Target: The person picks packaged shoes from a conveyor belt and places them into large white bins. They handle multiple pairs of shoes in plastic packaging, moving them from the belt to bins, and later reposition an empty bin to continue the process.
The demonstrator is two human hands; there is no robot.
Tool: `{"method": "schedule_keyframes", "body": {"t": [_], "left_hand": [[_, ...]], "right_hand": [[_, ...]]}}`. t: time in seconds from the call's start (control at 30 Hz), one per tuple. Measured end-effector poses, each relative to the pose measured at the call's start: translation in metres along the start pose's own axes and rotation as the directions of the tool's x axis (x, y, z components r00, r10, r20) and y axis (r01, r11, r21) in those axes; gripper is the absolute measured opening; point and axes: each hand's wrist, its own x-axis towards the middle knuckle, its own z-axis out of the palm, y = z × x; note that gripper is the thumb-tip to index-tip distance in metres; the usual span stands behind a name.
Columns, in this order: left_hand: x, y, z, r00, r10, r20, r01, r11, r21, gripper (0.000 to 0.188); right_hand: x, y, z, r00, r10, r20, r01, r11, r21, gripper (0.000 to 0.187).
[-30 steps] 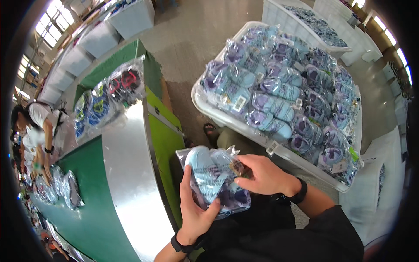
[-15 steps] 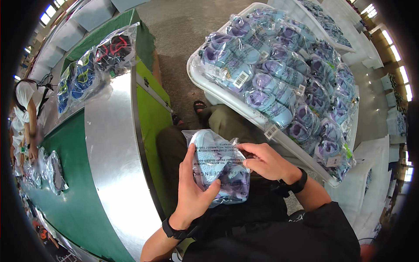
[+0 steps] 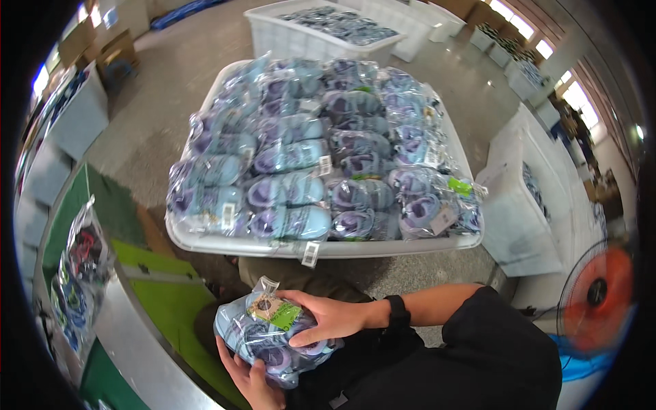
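Note:
Over my lap I hold a clear plastic bag of light blue and purple shoes [image 3: 273, 359], with a green and tan tag showing through the film. My left hand [image 3: 249, 379] grips its lower left side, thumb on the front. Across the upper right of the bag lies my right hand [image 3: 328, 318], fingers and thumb closed on it. Just beyond stands a white bin [image 3: 328, 249] heaped with rows of similar bagged shoes [image 3: 290, 157], several with white barcode labels.
At the left is a metal-edged workbench [image 3: 147, 355] with bagged dark shoes [image 3: 85, 273] on it. A white tub [image 3: 523, 205] stands at the right, near an orange fan [image 3: 596, 294]. Another filled white bin [image 3: 287, 37] is farther off.
My view has swung right, so the shoe bin now lies straight ahead. The bag has been turned and shows its tag, and my right hand has moved onto its top.

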Motion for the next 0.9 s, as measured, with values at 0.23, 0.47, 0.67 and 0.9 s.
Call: {"method": "schedule_keyframes", "body": {"t": [0.23, 0.47, 0.67, 0.9], "left_hand": [[-0.005, 0.008, 0.029, 0.908, -0.047, 0.415, 0.053, 0.999, -0.004, 0.043], [0.013, 0.005, 0.018, 0.935, -0.231, 0.268, 0.168, 0.956, 0.239, 0.049], [0.016, 0.012, 0.011, 0.963, -0.226, 0.145, 0.160, 0.917, 0.366, 0.055], [0.017, 0.009, 0.025, 0.967, -0.240, 0.085, 0.165, 0.845, 0.509, 0.057]], "right_hand": [[-0.083, -0.053, -0.127, 0.970, -0.066, -0.235, 0.151, 0.918, 0.366, 0.068], [-0.231, -0.068, -0.313, 0.482, -0.322, -0.815, 0.436, 0.895, -0.096, 0.059], [-0.317, -0.039, -0.434, 0.190, -0.176, -0.966, 0.330, 0.938, -0.106, 0.050], [-0.298, 0.044, -0.510, 0.250, -0.125, -0.960, -0.260, 0.947, -0.191, 0.050]]}}
